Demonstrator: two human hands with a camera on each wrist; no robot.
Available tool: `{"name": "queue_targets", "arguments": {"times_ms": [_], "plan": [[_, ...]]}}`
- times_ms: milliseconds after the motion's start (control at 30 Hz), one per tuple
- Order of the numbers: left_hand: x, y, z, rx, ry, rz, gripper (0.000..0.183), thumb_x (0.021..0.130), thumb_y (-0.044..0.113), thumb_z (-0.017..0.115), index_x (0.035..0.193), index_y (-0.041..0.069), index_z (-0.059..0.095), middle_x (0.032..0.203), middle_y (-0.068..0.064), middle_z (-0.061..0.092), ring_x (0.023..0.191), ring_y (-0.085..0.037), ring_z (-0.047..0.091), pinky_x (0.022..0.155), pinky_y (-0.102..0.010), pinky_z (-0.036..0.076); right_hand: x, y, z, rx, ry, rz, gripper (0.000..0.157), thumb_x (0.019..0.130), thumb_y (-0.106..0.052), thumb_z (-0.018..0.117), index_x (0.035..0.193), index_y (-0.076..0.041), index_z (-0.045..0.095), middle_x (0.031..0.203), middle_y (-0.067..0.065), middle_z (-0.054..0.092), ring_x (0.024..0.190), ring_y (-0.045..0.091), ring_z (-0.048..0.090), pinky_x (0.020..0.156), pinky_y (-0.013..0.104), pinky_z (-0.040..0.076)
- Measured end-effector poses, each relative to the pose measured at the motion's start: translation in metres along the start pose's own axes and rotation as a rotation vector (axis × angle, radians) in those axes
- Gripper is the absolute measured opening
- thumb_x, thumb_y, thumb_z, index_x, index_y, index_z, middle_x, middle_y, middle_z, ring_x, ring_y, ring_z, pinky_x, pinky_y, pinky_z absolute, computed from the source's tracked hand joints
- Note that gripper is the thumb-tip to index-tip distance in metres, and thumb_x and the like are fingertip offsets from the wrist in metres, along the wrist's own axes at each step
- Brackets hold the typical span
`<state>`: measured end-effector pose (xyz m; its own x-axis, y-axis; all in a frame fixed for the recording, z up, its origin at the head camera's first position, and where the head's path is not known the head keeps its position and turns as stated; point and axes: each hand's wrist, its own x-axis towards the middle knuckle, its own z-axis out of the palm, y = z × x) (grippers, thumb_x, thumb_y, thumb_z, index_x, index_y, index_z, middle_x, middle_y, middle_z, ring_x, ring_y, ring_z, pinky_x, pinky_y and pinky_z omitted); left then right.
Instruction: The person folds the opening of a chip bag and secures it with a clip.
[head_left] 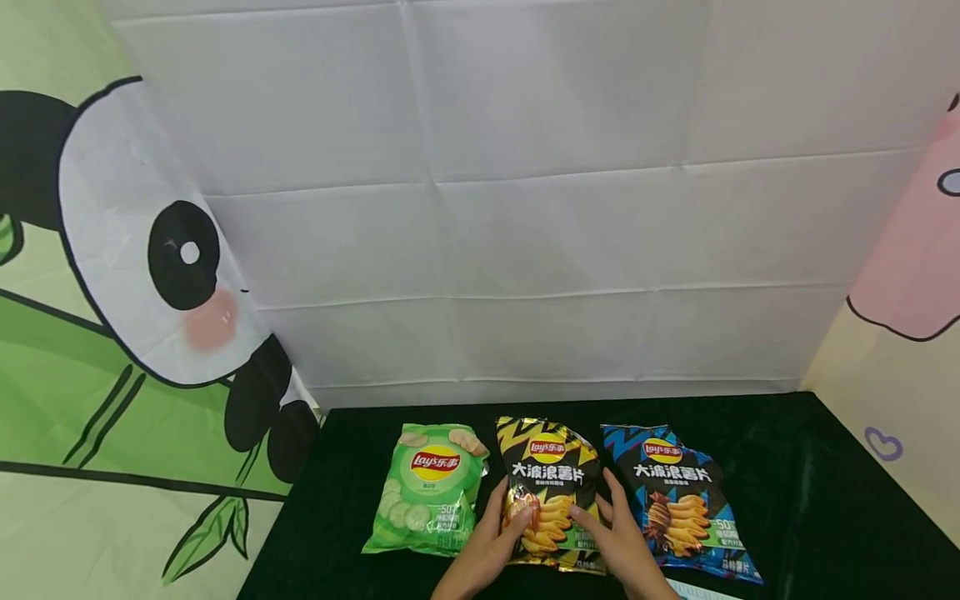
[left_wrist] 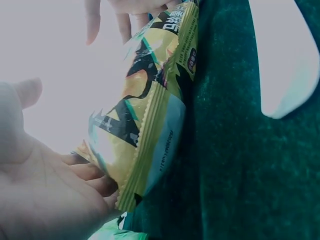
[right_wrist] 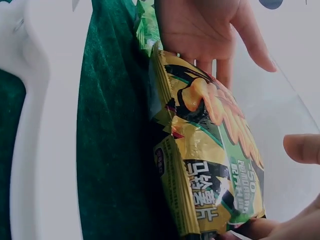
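A yellow-and-black potato chip bag [head_left: 551, 475] lies in the middle of the dark green cloth. My left hand [head_left: 489, 542] is at its left edge, fingers reaching beneath the bag. On the opposite edge my right hand [head_left: 624, 542] also has its fingers under the side. Both thumbs overlap the bag's front in the head view. In the left wrist view the left thumb [left_wrist: 29, 92] stands off the bag; in the right wrist view the right thumb [right_wrist: 301, 148] stands away too. The bag's crimped bottom seal [right_wrist: 189, 210] faces the wrist cameras.
A green chip bag [head_left: 431, 496] lies to the left, and a blue-and-black one [head_left: 678, 504] to the right. A white strip [head_left: 697, 591] shows at the front edge. Pale curved objects appear in the left wrist view [left_wrist: 287, 60] and right wrist view [right_wrist: 47, 140]. White cloth [head_left: 525, 233] hangs behind.
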<state>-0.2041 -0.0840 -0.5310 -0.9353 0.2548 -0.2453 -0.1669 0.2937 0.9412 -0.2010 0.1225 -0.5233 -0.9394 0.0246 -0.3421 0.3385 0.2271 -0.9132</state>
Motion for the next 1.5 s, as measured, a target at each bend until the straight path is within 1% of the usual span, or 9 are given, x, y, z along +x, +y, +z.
{"name": "queue_targets", "arguments": {"times_ms": [167, 333, 533, 767, 900, 1033, 1200, 1333, 1500], "plan": [[-0.005, 0.001, -0.003, 0.026, -0.004, -0.008, 0.088, 0.100, 0.061, 0.048, 0.161, 0.009, 0.011, 0.160, -0.028, 0.028, 0.144, -0.051, 0.034, 0.113, -0.072, 0.029, 0.000, -0.001, -0.001, -0.005, 0.001, 0.020, 0.103, 0.094, -0.052, 0.065, 0.162, -0.011, 0.000, 0.157, 0.039, 0.024, 0.142, 0.055, 0.034, 0.107, 0.069, 0.039], [-0.007, 0.001, -0.004, 0.040, 0.007, -0.006, 0.089, 0.099, 0.061, 0.049, 0.161, 0.008, 0.011, 0.161, -0.029, 0.027, 0.144, -0.051, 0.034, 0.112, -0.072, 0.030, -0.001, -0.003, 0.000, 0.001, 0.012, 0.053, 0.096, 0.094, -0.051, 0.065, 0.162, -0.011, 0.009, 0.156, 0.039, 0.028, 0.141, 0.055, 0.036, 0.107, 0.068, 0.040], [-0.011, 0.004, -0.005, 0.039, 0.016, -0.013, 0.092, 0.098, 0.061, 0.051, 0.161, 0.007, 0.010, 0.159, -0.031, 0.029, 0.141, -0.053, 0.037, 0.108, -0.070, 0.038, -0.001, -0.003, -0.001, 0.014, 0.021, 0.057, 0.088, 0.095, -0.048, 0.066, 0.160, -0.012, 0.019, 0.156, 0.037, 0.031, 0.141, 0.053, 0.038, 0.108, 0.066, 0.041], [-0.017, 0.010, -0.006, 0.028, 0.048, -0.029, 0.094, 0.097, 0.059, 0.056, 0.161, 0.011, 0.007, 0.157, -0.036, 0.027, 0.136, -0.056, 0.040, 0.102, -0.072, 0.042, -0.003, -0.001, -0.004, 0.062, 0.024, 0.002, 0.090, 0.094, -0.049, 0.066, 0.162, -0.012, 0.018, 0.156, 0.034, 0.035, 0.141, 0.050, 0.042, 0.104, 0.064, 0.045], [-0.020, 0.013, -0.006, 0.012, 0.039, -0.026, 0.095, 0.097, 0.058, 0.056, 0.161, 0.010, 0.004, 0.156, -0.036, 0.028, 0.134, -0.053, 0.043, 0.100, -0.069, 0.046, -0.004, -0.001, -0.005, 0.073, 0.033, 0.002, 0.090, 0.094, -0.051, 0.066, 0.161, -0.011, 0.021, 0.156, 0.034, 0.035, 0.142, 0.050, 0.040, 0.107, 0.065, 0.042], [-0.021, 0.011, -0.007, -0.006, 0.033, -0.025, 0.097, 0.097, 0.058, 0.056, 0.161, 0.010, 0.002, 0.156, -0.036, 0.027, 0.133, -0.053, 0.045, 0.099, -0.067, 0.048, -0.006, -0.001, -0.006, 0.084, 0.036, -0.002, 0.087, 0.094, -0.050, 0.066, 0.160, -0.010, 0.025, 0.155, 0.034, 0.037, 0.141, 0.049, 0.042, 0.106, 0.064, 0.044], [-0.020, 0.008, -0.008, 0.000, 0.021, -0.041, 0.098, 0.096, 0.063, 0.054, 0.161, 0.012, 0.001, 0.156, -0.035, 0.027, 0.132, -0.052, 0.046, 0.099, -0.066, 0.049, -0.008, -0.001, -0.006, 0.088, 0.038, -0.003, 0.083, 0.095, -0.048, 0.066, 0.158, -0.009, 0.028, 0.152, 0.033, 0.041, 0.137, 0.048, 0.048, 0.103, 0.062, 0.047], [-0.019, 0.007, -0.009, 0.012, 0.011, -0.046, 0.100, 0.095, 0.065, 0.055, 0.161, 0.013, 0.001, 0.154, -0.036, 0.029, 0.131, -0.052, 0.046, 0.099, -0.067, 0.048, -0.008, -0.002, -0.006, 0.073, 0.053, 0.011, 0.080, 0.095, -0.047, 0.065, 0.157, -0.009, 0.031, 0.151, 0.034, 0.042, 0.136, 0.049, 0.049, 0.102, 0.061, 0.048], [-0.021, 0.009, -0.008, 0.023, 0.012, -0.037, 0.098, 0.097, 0.062, 0.054, 0.161, 0.009, 0.000, 0.153, -0.037, 0.030, 0.130, -0.053, 0.046, 0.099, -0.069, 0.046, -0.010, -0.004, -0.008, 0.078, 0.067, 0.009, 0.075, 0.097, -0.044, 0.065, 0.155, -0.009, 0.032, 0.149, 0.034, 0.045, 0.134, 0.048, 0.051, 0.100, 0.058, 0.050]]}}
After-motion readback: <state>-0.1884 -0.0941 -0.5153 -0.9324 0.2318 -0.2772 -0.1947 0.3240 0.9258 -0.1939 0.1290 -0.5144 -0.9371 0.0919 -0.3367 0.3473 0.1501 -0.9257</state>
